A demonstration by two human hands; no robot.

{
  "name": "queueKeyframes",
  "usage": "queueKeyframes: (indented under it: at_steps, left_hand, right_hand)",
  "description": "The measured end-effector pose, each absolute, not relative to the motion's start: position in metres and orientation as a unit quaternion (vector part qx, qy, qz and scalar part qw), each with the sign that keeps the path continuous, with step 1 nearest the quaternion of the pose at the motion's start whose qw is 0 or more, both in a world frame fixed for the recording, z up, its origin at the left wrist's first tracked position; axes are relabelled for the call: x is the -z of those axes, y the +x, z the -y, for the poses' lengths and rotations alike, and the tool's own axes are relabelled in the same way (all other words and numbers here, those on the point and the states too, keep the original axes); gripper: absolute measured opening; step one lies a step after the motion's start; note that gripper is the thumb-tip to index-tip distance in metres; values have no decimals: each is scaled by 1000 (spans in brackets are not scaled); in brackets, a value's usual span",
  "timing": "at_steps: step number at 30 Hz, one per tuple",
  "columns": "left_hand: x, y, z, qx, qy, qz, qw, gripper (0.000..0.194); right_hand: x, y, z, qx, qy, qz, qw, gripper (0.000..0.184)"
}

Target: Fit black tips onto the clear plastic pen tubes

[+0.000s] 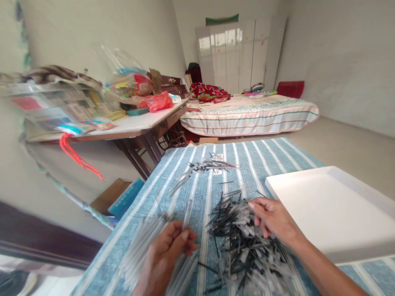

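Note:
My left hand (171,253) is closed around a thin translucent plastic tube (187,211), which sticks up past the thumb and fingertips. Under and beside that hand lies a bundle of similar pale tubes (138,248), partly covered by it. My right hand (271,218) pinches thumb to fingers at the upper right edge of a loose pile of black and clear thin pieces (247,246); what sits in the pinch is too small to make out. Farther up the cloth is a smaller heap of black and clear pieces (210,165).
A blue and white striped cloth (173,172) covers the table. At right lies a shallow white tray (333,205). A side desk (129,127) with bags and a box stands left; a red cord (78,158) hangs from it. Beyond are a bed (247,115) and a wardrobe (231,57).

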State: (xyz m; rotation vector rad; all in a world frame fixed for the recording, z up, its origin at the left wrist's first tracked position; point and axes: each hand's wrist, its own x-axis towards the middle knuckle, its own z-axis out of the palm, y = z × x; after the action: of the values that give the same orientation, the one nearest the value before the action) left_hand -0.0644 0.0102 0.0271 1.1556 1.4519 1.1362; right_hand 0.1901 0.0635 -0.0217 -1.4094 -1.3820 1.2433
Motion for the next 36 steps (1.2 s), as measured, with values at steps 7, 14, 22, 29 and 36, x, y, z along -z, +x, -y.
queueKeyframes:
  at_steps: [7, 14, 22, 29, 36]
  left_hand:
    - [-45, 12, -1, -574, 322, -457, 598, 16]
    - [-44, 41, 2, -615, 259, -391, 634, 11]
    - [-37, 34, -8, -675, 147, -339, 639, 17]
    - [-51, 41, -17, -705, 198, -358, 579, 16]
    - [-85, -29, -35, -746, 360, -433, 356, 12]
  right_hand:
    - [-4, 162, -30, -461, -448, 695, 322, 19]
    - [-4, 138, -7, -532, -385, 687, 310, 41]
    - [-1, 127, 2, -592, -397, 636, 294, 56]
    - [-12, 129, 2, -582, -410, 627, 318, 53]
    - [-15, 145, 7, -297, -447, 810, 235, 40]
